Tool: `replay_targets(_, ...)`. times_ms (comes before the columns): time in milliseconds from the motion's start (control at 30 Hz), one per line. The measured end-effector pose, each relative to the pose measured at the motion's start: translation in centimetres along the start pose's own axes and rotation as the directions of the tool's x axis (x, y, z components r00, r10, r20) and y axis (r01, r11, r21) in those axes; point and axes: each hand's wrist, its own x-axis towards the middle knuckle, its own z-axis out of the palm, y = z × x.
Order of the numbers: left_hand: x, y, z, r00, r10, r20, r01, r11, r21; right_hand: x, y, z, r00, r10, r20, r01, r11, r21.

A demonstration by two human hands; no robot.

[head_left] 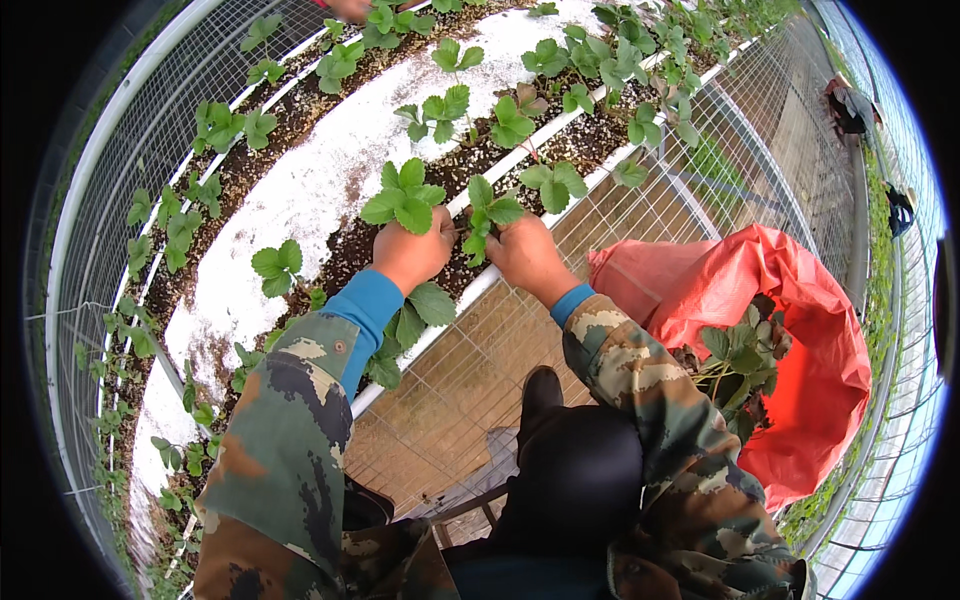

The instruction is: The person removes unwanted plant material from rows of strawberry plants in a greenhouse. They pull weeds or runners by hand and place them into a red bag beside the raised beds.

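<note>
Both of my hands are low in the planting bed, at a small strawberry plant (485,208) with bright green leaves. My left hand (412,252) is closed, its fingertips pointing at the stems from the left; whatever they pinch is hidden. Just above it spreads another strawberry plant (405,200). My right hand (528,258) has its fingers closed at the small plant's base, from the right. Dark soil (455,270) with white grains lies under both hands. Larger strawberry leaves (432,303) hang beside my left wrist.
A red woven sack (800,270) stands open at my right, holding pulled leaves and stems (745,355). White pipes (480,285) and wire mesh (470,370) edge the raised bed. White sheeting (290,190) runs along its middle. Another person's hand (350,8) shows at the top edge.
</note>
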Motion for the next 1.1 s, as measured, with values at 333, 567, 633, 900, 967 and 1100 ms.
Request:
replay_targets(333,1.5,-0.9,-0.6,0.980,-0.110,-0.166,0.067,0.966,-0.249,0.1,-0.2,0.6,0.996,-0.027,-0.081,0.023,0.999,-0.048)
replay_targets(567,1.3,0.4,0.4,0.996,-0.005,-0.091,-0.022,0.957,-0.289,-0.2,0.1,0.5,0.998,0.010,-0.067,-0.011,1.000,-0.004)
replay_targets(633,1.5,0.0,1.0,0.997,0.000,-0.077,-0.023,0.954,-0.299,-0.1,-0.5,0.7,0.996,-0.005,-0.090,0.004,1.000,-0.020)
replay_targets(900,1.5,1.4,-0.1,0.996,0.071,-0.056,-0.078,0.988,-0.130,-0.2,-0.6,0.4,0.993,0.056,-0.100,-0.067,0.992,-0.111)
replay_targets(967,1.9,1.6,-0.4,0.996,0.084,-0.009,-0.085,0.994,-0.066,-0.2,-0.3,0.4,0.993,0.015,-0.114,-0.032,0.989,-0.146)
replay_targets(1100,2.7,1.0,-1.1,0.991,0.040,0.126,-0.033,0.998,-0.055,-0.3,-0.7,0.6,0.996,0.079,-0.050,-0.085,0.986,-0.140)
